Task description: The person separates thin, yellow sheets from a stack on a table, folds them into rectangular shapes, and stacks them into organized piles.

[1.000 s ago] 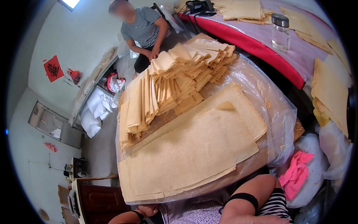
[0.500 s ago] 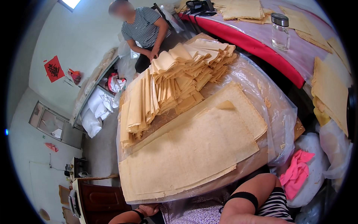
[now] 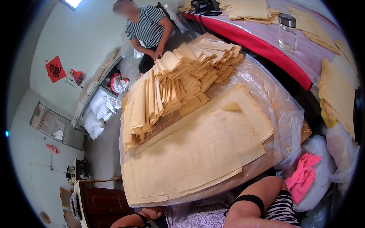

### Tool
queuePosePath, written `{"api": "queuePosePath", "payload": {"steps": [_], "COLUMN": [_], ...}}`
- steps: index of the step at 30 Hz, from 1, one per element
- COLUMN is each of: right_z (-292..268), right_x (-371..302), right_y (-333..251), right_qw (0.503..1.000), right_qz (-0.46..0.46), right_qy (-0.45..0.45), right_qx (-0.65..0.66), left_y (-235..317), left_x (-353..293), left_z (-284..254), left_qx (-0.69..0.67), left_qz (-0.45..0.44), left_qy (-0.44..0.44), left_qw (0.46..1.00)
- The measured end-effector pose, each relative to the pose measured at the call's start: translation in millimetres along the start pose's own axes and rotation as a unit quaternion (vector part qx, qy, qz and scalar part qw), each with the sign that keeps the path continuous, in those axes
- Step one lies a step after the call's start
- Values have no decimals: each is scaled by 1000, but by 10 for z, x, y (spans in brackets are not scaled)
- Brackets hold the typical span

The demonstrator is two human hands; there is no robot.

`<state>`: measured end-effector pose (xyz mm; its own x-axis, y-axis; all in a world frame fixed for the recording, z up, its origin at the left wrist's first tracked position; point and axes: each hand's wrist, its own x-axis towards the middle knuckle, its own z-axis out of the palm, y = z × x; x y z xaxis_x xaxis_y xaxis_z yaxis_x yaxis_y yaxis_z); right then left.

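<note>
Below the table's near edge, my left hand (image 3: 152, 213) rests low beside my purple-patterned clothing (image 3: 194, 216). Its fingers are partly hidden, so whether it is open or closed does not show. My bent right arm (image 3: 243, 216), with a black band round it, lies at the lower right over black-and-white striped cloth; its hand is out of sight. In front of me large thin tan sheets (image 3: 194, 152) lie flat in a stack, one with a small folded-over flap (image 3: 232, 107). Beyond them sits a heap of folded, pleated tan sheets (image 3: 178, 83).
Clear plastic (image 3: 281, 110) covers the wooden table. Across it sits a person (image 3: 150, 32) in a striped shirt, hands at the heap's far side. A glass bottle (image 3: 288, 33) stands on a red-edged table at right. Pink cloth (image 3: 303, 176) lies near my right side.
The whole view has shifted very slightly. My arms and the sheets stay as they were.
</note>
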<state>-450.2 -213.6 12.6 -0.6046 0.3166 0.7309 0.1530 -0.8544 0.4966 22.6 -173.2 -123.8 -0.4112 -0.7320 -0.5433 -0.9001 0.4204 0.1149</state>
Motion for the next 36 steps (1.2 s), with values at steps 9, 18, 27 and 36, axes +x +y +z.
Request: {"api": "queuePosePath", "payload": {"steps": [9,18,27,36], "right_z": [13,10,19,34], "right_x": [0,3,14,18], "right_y": [13,33,64,93], "right_qw": [1000,1000,1000,1000], "right_qz": [1,0,-1,-5], "right_qy": [2,4,4,7], "right_qx": [0,2,7,11], "left_y": [46,65,124,123], "left_x": [-2,-4,3,3], "left_z": [-60,-74,-119,-135], "left_qx": [3,-1,2,2], "left_qz": [-1,-12,19,9], "left_qy": [-10,-21,38,16], "left_qw": [1000,1000,999,1000]}}
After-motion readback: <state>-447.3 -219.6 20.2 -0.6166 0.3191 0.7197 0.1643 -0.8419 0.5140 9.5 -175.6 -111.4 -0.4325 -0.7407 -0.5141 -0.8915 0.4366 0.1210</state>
